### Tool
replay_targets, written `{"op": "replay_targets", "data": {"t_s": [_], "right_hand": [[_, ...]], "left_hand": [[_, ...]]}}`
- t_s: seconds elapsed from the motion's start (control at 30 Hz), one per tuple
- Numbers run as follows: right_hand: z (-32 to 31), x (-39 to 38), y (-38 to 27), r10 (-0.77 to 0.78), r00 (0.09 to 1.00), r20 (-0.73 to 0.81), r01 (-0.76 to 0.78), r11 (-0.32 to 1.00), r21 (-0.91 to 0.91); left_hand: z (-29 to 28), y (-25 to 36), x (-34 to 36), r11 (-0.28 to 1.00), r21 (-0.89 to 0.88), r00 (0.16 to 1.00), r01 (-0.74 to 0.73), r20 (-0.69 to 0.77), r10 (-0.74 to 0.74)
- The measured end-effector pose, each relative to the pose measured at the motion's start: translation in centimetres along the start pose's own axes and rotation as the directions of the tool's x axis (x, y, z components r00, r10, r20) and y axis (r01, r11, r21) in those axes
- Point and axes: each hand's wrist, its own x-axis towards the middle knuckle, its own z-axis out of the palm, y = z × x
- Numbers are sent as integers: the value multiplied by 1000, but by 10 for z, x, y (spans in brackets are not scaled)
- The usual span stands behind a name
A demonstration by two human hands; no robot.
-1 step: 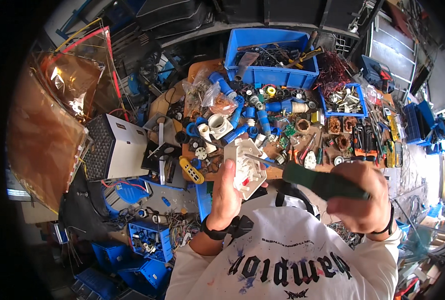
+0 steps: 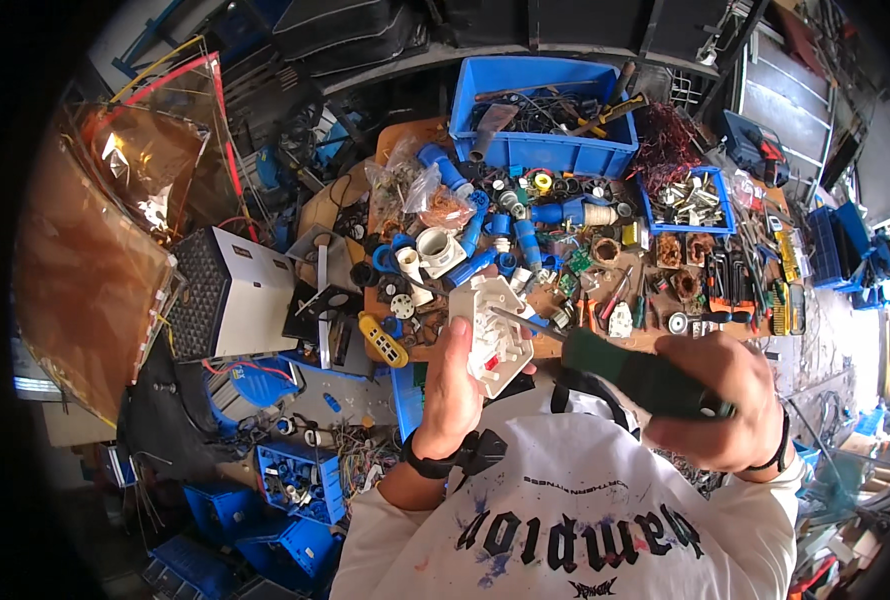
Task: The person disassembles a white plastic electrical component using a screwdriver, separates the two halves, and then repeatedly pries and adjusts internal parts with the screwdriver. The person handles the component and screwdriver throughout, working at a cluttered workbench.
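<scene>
My left hand (image 2: pixel 449 388) grips a white plastic housing (image 2: pixel 471 325), its thumb along the near side. The open face of the housing is turned to the right, showing ribs, posts and a small red part inside. In my right hand (image 2: pixel 733 395) is a dark green power screwdriver (image 2: pixel 620 370), held roughly level with the fingers closed round its rear end. From its front a long thin metal bit (image 2: pixel 530 326) reaches left into the housing. Whether the tip sits on a screw is too small to see. The right hand is slightly blurred.
Behind my hands, a cluttered wooden bench (image 2: pixel 555 318) carries blue and white plug parts, pliers and copper coils. A large blue crate (image 2: pixel 545 150) of tools stands at the back, beside a small blue tray (image 2: pixel 730 228). A yellow perforated piece (image 2: pixel 383 340) lies at the left edge.
The green screwdriver has turned and lowered slightly in my right hand, and more of its bit and rear end show. The left hand and the housing look the same.
</scene>
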Motion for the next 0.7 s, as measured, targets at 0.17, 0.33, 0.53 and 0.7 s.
{"op": "replay_targets", "data": {"t_s": [0.17,0.33,0.53,0.7], "right_hand": [[2,-1,4,67,992,-106,-43,976,214],[10,-10,-3,296,923,-247,-222,931,289],[19,-7,4,78,943,-324,24,954,299],[33,-11,-1,220,913,-344,54,769,637]], "left_hand": [[7,3,-2,993,-113,998,37,45,-32],[7,1,-3,984,-173,998,43,61,-33],[6,0,-5,990,-141,1000,25,6,-24],[10,-3,-5,987,-152,999,47,19,-44]]}}
